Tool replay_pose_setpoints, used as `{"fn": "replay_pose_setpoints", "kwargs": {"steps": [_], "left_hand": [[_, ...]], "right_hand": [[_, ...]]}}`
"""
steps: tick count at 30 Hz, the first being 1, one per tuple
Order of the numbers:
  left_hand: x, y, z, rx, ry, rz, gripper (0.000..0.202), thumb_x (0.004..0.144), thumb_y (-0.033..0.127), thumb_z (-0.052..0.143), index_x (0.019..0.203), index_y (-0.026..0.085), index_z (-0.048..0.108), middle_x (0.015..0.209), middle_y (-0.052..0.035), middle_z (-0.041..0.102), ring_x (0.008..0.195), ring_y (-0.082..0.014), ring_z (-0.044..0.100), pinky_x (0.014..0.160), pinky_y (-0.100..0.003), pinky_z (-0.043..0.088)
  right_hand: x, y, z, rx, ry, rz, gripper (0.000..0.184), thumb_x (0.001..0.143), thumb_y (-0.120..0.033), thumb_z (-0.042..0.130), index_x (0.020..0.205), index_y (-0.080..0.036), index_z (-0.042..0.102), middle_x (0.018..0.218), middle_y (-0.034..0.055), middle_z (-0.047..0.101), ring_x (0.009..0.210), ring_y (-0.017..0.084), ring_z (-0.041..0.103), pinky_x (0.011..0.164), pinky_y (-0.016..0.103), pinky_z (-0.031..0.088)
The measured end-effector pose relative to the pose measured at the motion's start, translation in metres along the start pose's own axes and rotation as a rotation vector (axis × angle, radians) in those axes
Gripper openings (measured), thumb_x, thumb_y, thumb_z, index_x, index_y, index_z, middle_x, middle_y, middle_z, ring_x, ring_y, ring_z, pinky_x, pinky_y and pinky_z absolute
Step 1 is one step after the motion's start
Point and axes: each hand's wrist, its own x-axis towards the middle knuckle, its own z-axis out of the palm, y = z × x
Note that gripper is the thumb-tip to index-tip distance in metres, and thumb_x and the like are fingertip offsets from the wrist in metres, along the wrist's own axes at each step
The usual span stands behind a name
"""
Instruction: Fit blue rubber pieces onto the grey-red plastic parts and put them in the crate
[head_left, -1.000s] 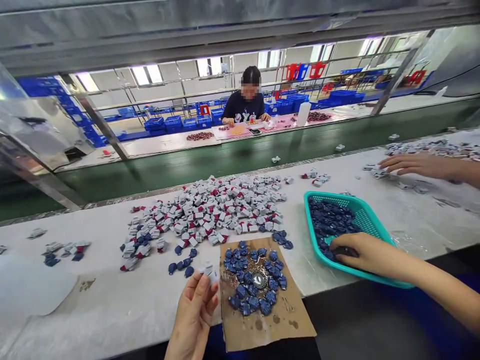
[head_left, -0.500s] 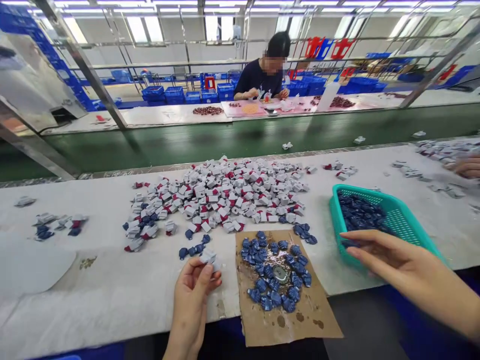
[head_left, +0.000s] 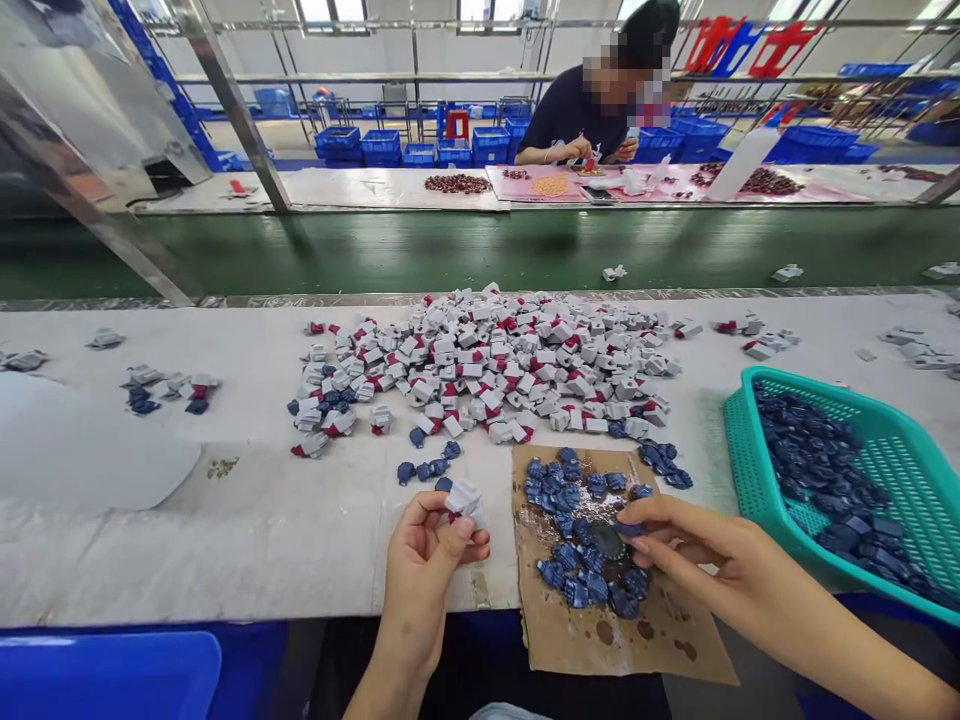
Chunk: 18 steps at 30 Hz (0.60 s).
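Your left hand [head_left: 431,545], low in the centre of the frame, pinched a small white-and-red blocky plastic piece [head_left: 465,497], white body upward, red at its lower left; its long axis was unclear. Right of centre, your right hand [head_left: 697,555] pinched a small dark-blue piece [head_left: 628,528], roughly level, pointing left, over a brown cardboard sheet [head_left: 559,640].

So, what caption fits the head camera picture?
Left hand holds a white piece; right hand holds a blue piece over cardboard.

Blue pieces [head_left: 592,585] look glossy, the cardboard [head_left: 555,640] matt, the basket [head_left: 742,470] plastic.
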Motion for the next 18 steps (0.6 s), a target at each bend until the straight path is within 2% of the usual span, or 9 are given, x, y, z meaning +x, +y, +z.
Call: {"fn": "replay_pose_setpoints", "kwargs": {"steps": [3, 7, 10, 12, 15, 18], "left_hand": [[0.001, -0.001, 0.0, 0.007, -0.021, -0.004, 0.039, 0.052, 0.033, 0.091, 0.073, 0.014, 0.063, 0.067, 0.0029, 0.064, 0.054, -0.0085, 0.063, 0.052, -0.016, 0.054], [0.002, -0.001, -0.001, 0.012, -0.041, -0.01, 0.039, 0.053, 0.033, 0.09, 0.074, 0.015, 0.063, 0.068, 0.003, 0.065, 0.055, -0.0085, 0.063, 0.052, -0.016, 0.054], [0.001, -0.002, -0.001, 0.035, -0.051, -0.016, 0.039, 0.055, 0.033, 0.09, 0.076, 0.015, 0.063, 0.067, 0.003, 0.065, 0.056, -0.009, 0.064, 0.055, -0.017, 0.055], [0.0, -0.003, -0.001, 0.056, -0.065, -0.016, 0.037, 0.056, 0.033, 0.089, 0.076, 0.015, 0.063, 0.066, 0.0027, 0.064, 0.056, -0.0096, 0.064, 0.056, -0.017, 0.055], [-0.003, -0.004, -0.001, 0.072, -0.072, -0.019, 0.036, 0.058, 0.033, 0.088, 0.079, 0.016, 0.064, 0.068, 0.0022, 0.064, 0.051, -0.0086, 0.062, 0.049, -0.016, 0.051], [-0.004, -0.004, 0.0, 0.084, -0.036, -0.035, 0.048, 0.058, 0.03, 0.087, 0.1, 0.018, 0.067, 0.082, -0.0004, 0.066, 0.047, -0.0067, 0.059, 0.042, -0.015, 0.047]], "right_hand": [[-0.003, 0.003, 0.003, -0.014, -0.005, -0.023, 0.027, 0.094, -0.044, 0.052, 0.098, -0.021, 0.065, 0.077, 0.0036, 0.065, 0.059, 0.014, 0.061, 0.045, 0.017, 0.047], [-0.007, 0.013, 0.011, -0.142, 0.091, -0.159, 0.022, 0.099, -0.034, 0.044, 0.096, -0.023, 0.063, 0.087, 0.0041, 0.064, 0.073, 0.015, 0.062, 0.046, 0.016, 0.044], [-0.01, 0.019, 0.015, -0.281, 0.124, -0.145, 0.023, 0.101, -0.034, 0.04, 0.116, -0.024, 0.054, 0.086, 0.0047, 0.064, 0.066, 0.016, 0.06, 0.043, 0.019, 0.04], [-0.012, 0.02, 0.017, -0.368, 0.1, -0.147, 0.026, 0.101, -0.034, 0.038, 0.122, -0.023, 0.049, 0.084, 0.0053, 0.063, 0.061, 0.016, 0.059, 0.043, 0.022, 0.038], [-0.01, 0.015, 0.017, -0.457, 0.043, -0.254, 0.018, 0.102, -0.029, 0.036, 0.107, -0.022, 0.052, 0.085, 0.0045, 0.061, 0.065, 0.016, 0.06, 0.049, 0.023, 0.04], [-0.005, 0.011, 0.017, -0.518, 0.024, -0.318, 0.019, 0.101, -0.025, 0.035, 0.093, -0.021, 0.052, 0.082, 0.0031, 0.059, 0.067, 0.016, 0.059, 0.054, 0.025, 0.042]]}}
